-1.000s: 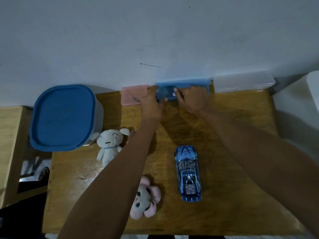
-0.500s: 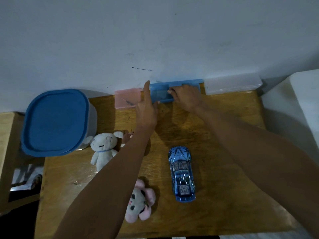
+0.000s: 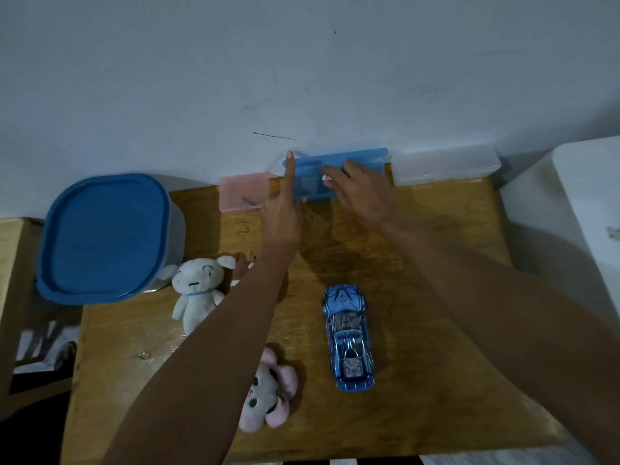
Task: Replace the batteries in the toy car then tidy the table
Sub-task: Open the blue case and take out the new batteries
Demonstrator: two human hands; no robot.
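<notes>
The blue toy car (image 3: 349, 337) lies on the wooden table (image 3: 419, 380), nose toward the wall, untouched. At the table's far edge a blue plastic box (image 3: 360, 160) rests against the wall. My right hand (image 3: 364, 196) lies on the box with its fingertips pressed on the lid. My left hand (image 3: 281, 216) is beside the box's left end, index finger stretched up along that end, nothing in the hand. Batteries are not visible.
A pink box (image 3: 243, 193) and a clear box (image 3: 443, 164) flank the blue one. A large blue-lidded container (image 3: 104, 236) stands at the left. A white plush (image 3: 198, 290) and a pink plush (image 3: 268, 394) lie under my left arm. A white unit (image 3: 587, 229) borders the right.
My left hand has let go of the blue box, and its index finger now points up along the box's left end. My right hand stays on the box.
</notes>
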